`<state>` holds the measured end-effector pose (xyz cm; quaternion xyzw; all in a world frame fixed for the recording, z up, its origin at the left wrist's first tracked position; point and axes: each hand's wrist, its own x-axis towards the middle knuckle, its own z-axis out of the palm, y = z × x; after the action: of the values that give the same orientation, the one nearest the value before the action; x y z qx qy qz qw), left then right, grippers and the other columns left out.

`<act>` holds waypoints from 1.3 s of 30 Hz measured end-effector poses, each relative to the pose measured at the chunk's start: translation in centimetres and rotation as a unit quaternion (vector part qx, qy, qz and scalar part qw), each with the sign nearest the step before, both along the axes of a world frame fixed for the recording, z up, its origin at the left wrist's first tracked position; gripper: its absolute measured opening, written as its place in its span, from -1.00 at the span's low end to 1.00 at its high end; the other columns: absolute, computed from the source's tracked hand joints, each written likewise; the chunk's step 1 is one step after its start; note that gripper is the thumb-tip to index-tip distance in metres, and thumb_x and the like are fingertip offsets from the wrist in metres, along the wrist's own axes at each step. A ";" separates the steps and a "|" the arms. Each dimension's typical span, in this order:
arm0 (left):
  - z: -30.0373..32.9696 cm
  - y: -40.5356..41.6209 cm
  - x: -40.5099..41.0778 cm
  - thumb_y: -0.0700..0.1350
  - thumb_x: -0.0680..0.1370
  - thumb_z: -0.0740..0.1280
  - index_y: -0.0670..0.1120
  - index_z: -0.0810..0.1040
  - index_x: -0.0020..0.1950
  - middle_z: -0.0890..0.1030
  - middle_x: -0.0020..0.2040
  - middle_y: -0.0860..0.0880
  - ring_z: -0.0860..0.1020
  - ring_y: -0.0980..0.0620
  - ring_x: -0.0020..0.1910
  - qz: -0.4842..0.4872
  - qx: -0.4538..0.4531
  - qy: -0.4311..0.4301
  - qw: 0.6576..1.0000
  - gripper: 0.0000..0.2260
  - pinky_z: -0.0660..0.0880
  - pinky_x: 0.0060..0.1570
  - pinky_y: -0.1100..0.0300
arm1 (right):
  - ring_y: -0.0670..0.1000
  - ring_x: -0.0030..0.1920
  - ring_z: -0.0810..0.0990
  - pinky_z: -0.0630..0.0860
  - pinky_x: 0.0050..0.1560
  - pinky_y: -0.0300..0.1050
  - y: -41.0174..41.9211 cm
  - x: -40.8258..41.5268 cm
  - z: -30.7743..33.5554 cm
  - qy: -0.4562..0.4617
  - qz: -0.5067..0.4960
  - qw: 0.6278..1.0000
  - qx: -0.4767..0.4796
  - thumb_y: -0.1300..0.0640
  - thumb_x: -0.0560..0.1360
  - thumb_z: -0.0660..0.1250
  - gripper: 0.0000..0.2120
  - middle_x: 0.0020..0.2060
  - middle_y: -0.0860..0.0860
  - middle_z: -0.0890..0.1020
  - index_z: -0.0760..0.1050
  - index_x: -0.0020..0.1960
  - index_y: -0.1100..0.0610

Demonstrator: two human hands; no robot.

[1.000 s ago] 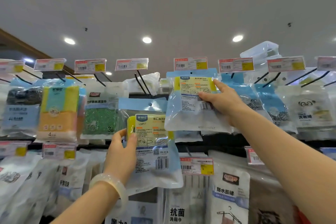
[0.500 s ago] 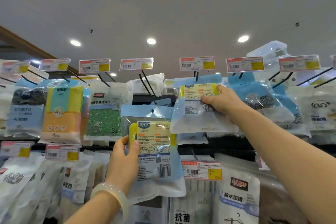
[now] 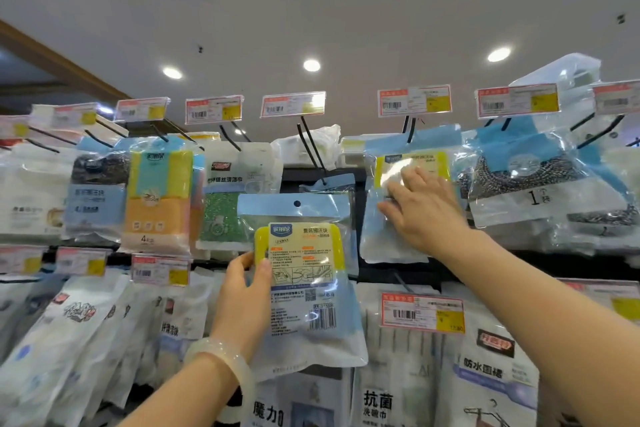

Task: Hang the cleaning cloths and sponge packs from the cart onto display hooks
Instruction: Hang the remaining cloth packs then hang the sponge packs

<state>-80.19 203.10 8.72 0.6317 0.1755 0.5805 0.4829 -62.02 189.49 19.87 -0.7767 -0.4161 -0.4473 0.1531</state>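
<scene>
Clear sponge pack [image 3: 304,284], yellow sponge inside, blue header with hole

This is a retail shop, in the household-cleaning aisle. Black display hooks [image 3: 308,146] jut from a dark back panel in two rows, each tipped with a red, white and yellow price tag [image 3: 414,101] bearing a barcode. Sealed packs hang from them: colour-striped sponges [image 3: 160,198], a steel wool scourer pack [image 3: 530,180] marked "1", a green scouring cloth [image 3: 223,215]. Along the lower row hang white apron bags [image 3: 485,367]. Recessed ceiling lights [image 3: 311,65] shine overhead.
</scene>
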 end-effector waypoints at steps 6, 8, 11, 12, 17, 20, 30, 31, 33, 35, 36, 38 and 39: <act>-0.3 0.5 -0.3 -0.02 0.61 0.14 -0.04 0.37 0.29 0.51 0.08 -0.01 0.46 0.00 0.04 -0.004 -0.001 -0.003 1.000 -0.73 0.37 0.00 0.10 | 0.14 0.47 0.21 0.19 0.45 0.10 1.2 2.3 -1.8 0.209 0.072 0.974 -0.053 -0.24 0.55 0.08 -0.34 0.48 0.11 0.23 0.08 0.52 0.11; -0.4 0.5 -0.2 -0.01 0.61 0.14 0.01 0.38 0.22 0.53 0.03 0.03 0.47 0.04 -0.02 -0.012 -0.002 -0.005 1.000 -0.80 0.36 -0.03 0.12 | 0.16 0.35 0.37 0.36 0.32 0.09 1.0 2.5 -2.3 0.197 0.066 0.978 -0.009 -0.16 0.55 0.16 -0.43 0.37 0.14 0.37 0.21 0.45 0.13; -0.2 0.3 0.5 0.00 0.61 0.15 0.04 0.36 0.18 0.54 -0.01 0.09 0.49 0.08 -0.04 -0.034 -0.009 -0.006 0.999 -0.83 0.37 -0.03 0.12 | 0.16 0.23 0.47 0.43 0.23 0.08 0.4 1.9 -2.6 0.157 0.085 0.983 0.048 -0.02 0.56 0.21 -0.60 0.24 0.14 0.49 0.39 0.31 0.17; -0.1 0.1 0.8 0.00 0.61 0.15 0.03 0.36 0.20 0.54 0.03 0.07 0.49 0.05 0.01 -0.040 -0.010 -0.006 0.999 -0.82 0.38 0.01 0.10 | 0.16 0.17 0.51 0.45 0.18 0.05 0.2 1.6 -2.5 0.173 0.116 0.975 0.074 0.00 0.58 0.19 -0.66 0.17 0.15 0.54 0.46 0.23 0.19; 0.8 -1.7 2.6 -0.02 0.61 0.14 0.01 0.37 0.24 0.53 0.15 0.00 0.49 0.03 0.10 -0.072 0.000 -0.020 0.997 -0.78 0.38 0.04 0.10 | -0.02 -0.08 0.62 0.57 -0.10 -0.10 -1.3 -1.4 -2.6 0.345 0.377 0.846 0.154 -0.14 0.54 0.16 -0.61 0.00 0.06 0.59 0.33 0.26 0.08; 2.1 -3.2 3.9 -0.04 0.61 0.14 0.01 0.26 0.39 0.49 0.21 0.00 0.46 0.05 0.08 -0.086 0.025 -0.030 0.996 -0.66 0.36 0.03 0.13 | -0.04 -0.05 0.64 0.62 -0.02 -0.03 -2.5 -1.8 -3.3 0.336 0.410 0.838 0.129 -0.06 0.46 0.35 -0.46 0.01 -0.06 0.54 0.15 0.34 -0.20; 6.9 -7.0 7.0 -0.20 0.53 0.31 0.26 0.11 0.43 0.52 0.25 -0.05 0.53 -0.03 0.19 -0.180 0.201 0.072 0.960 -0.37 0.47 0.24 -0.05 | -0.11 -0.08 0.57 0.58 -0.12 -0.18 -7.0 -0.4 0.4 0.315 0.332 0.878 0.144 0.18 0.47 0.37 -0.34 -0.03 -0.16 0.47 0.16 0.47 -0.06; 7.6 -7.1 7.2 -0.21 0.52 0.32 0.24 0.10 0.44 0.52 0.25 -0.06 0.53 -0.05 0.20 -0.177 0.210 0.079 0.958 -0.36 0.46 0.25 -0.07 | -0.12 -0.10 0.56 0.56 -0.13 -0.19 -7.2 -0.3 0.9 0.308 0.322 0.883 0.147 0.17 0.47 0.37 -0.33 -0.04 -0.16 0.46 0.14 0.48 -0.05; 9.3 -7.1 7.5 -0.22 0.52 0.32 0.20 0.08 0.47 0.50 0.27 -0.07 0.51 -0.07 0.21 -0.156 0.233 0.092 0.955 -0.34 0.45 0.26 -0.04 | -0.13 -0.12 0.53 0.53 -0.11 -0.18 -7.2 -0.1 1.9 0.290 0.308 0.892 0.158 0.17 0.49 0.36 -0.32 0.01 -0.10 0.45 0.11 0.49 -0.02; 10.8 -7.1 7.9 -0.24 0.52 0.31 0.16 0.07 0.49 0.48 0.29 -0.09 0.51 -0.07 0.22 -0.143 0.251 0.094 0.953 -0.34 0.45 0.24 0.00 | -0.04 -0.05 0.54 0.52 -0.03 -0.11 -7.1 0.2 3.0 0.284 0.298 0.895 0.174 0.17 0.49 0.35 -0.32 0.08 -0.03 0.46 0.09 0.50 0.00; 11.5 -7.2 8.1 -0.26 0.52 0.30 0.14 0.07 0.49 0.47 0.31 -0.09 0.50 -0.07 0.23 -0.142 0.256 0.091 0.952 -0.33 0.45 0.25 0.00 | -0.01 -0.02 0.54 0.53 -0.02 -0.07 -7.1 0.3 3.6 0.288 0.296 0.893 0.181 0.18 0.49 0.35 -0.32 0.11 0.00 0.47 0.09 0.50 0.00; 12.4 -7.2 8.6 -0.29 0.52 0.29 0.11 0.06 0.51 0.45 0.33 -0.08 0.47 -0.05 0.26 -0.140 0.260 0.089 0.951 -0.33 0.43 0.26 0.06 | 0.00 -0.04 0.54 0.52 -0.10 -0.08 -6.8 0.4 4.6 0.299 0.292 0.889 0.187 0.20 0.49 0.34 -0.32 0.10 0.02 0.47 0.08 0.50 0.01; 12.7 -7.2 8.8 -0.30 0.52 0.29 0.10 0.05 0.51 0.44 0.34 -0.07 0.46 -0.04 0.27 -0.136 0.260 0.091 0.952 -0.32 0.42 0.26 0.10 | 0.00 -0.03 0.54 0.51 -0.11 -0.08 -6.6 0.5 4.9 0.300 0.287 0.891 0.184 0.20 0.50 0.33 -0.32 0.09 0.02 0.47 0.07 0.50 0.01</act>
<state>-71.41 195.91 21.43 0.8033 -0.0265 0.4751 0.3582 -61.52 182.84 24.80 -0.6786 -0.4656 -0.1977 0.5326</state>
